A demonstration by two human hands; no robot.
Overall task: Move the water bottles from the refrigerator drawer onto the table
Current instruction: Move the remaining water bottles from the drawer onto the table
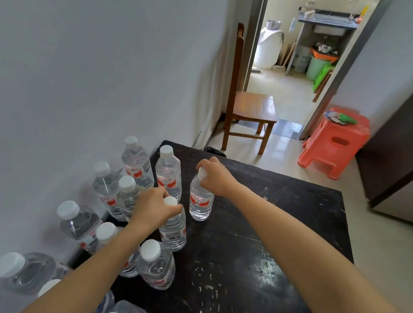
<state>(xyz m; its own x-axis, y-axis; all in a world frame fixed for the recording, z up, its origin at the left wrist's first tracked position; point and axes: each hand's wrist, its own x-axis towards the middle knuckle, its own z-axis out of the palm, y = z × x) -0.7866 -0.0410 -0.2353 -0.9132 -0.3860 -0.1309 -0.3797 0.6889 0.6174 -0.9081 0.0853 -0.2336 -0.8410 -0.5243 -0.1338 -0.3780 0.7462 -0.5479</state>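
7–10 o'clock: ten-odd bottles [156, 265] already stand on table [265, 263] | 11: my left hand [153, 208] clenches one bottle [174, 231] at its cap | 12: right hand [215, 176] grasps second bottle [199, 203], base seemingly down | drawer unseen; remainder unknown, I'd guess late.

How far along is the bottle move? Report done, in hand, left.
Done: many bottles already stand on the black table by the wall. In hand: the left hand grips one bottle at its cap, the right hand another bottle likewise, both upright on the table. Left: release these two; the refrigerator drawer is out of view, so any remainder cannot be told.
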